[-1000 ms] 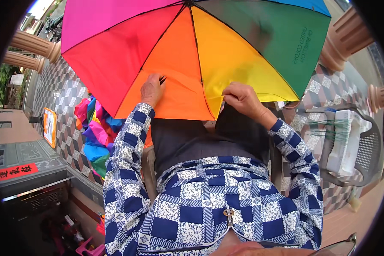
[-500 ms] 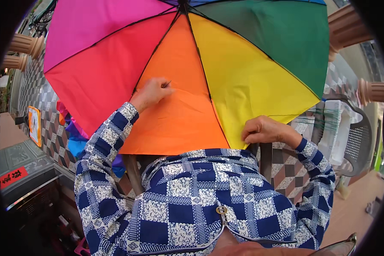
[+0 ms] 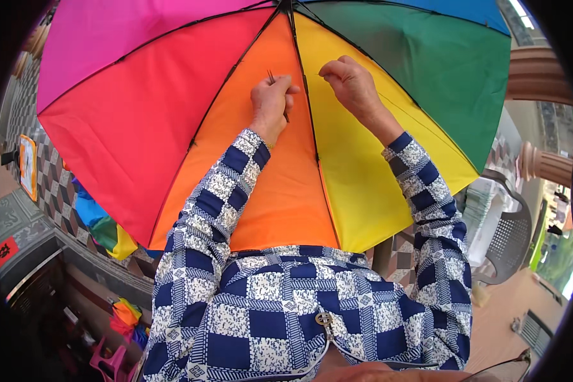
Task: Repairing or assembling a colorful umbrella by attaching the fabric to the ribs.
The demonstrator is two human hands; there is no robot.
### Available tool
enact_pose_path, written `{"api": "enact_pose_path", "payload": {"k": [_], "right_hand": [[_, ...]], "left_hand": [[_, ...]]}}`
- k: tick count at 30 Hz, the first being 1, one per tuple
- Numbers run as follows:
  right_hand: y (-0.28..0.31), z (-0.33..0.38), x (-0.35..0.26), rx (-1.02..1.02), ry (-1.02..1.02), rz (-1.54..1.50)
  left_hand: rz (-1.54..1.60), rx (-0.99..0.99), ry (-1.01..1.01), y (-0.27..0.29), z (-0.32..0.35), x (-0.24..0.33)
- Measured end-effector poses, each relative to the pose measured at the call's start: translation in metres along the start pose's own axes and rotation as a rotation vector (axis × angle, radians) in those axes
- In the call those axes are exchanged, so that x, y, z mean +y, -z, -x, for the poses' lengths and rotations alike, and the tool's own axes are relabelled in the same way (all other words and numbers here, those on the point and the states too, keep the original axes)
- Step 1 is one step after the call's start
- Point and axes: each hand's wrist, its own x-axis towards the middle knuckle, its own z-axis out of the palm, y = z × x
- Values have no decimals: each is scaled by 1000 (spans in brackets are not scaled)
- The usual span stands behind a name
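The umbrella rib (image 3: pixel 311 121) runs lengthwise between my nearer left hand (image 3: pixel 271 105), gripping a dark tool (image 3: pixel 271 77), and pinched right hand (image 3: pixel 355 89), contents unclear.

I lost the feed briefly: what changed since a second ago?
The right hand let go of the yellow panel; it and the left hand moved toward the hub of the umbrella, whose edge came nearer the checked shirt. The left hand still holds a thin dark tool.
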Motion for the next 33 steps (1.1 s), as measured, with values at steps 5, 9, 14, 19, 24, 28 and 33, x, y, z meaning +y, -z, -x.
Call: {"api": "enact_pose_path", "payload": {"k": [5,9,14,19,24,28,33], "right_hand": [[-19,-8,-12,22,28,29],[-24,-10,-10,-11,-20,62],[-27,-18,-6,-103,-22,75],[-31,-20,-4,-95,-40,64],[-39,-31,-9,-41,-24,39],[-46,-33,-12,5,-30,-30],[-47,-30,-8,24,-43,-125]], "left_hand": [[28,14,-9,2,-1,0],[38,10,-20,1,-2,1],[18,13,-8,3,-3,0],[22,14,-15,3,-6,-2],[6,69,-63,0,-8,-2],[-18,91,-96,-2,-7,-3],[-57,79,-120,-4,-4,3]]}}
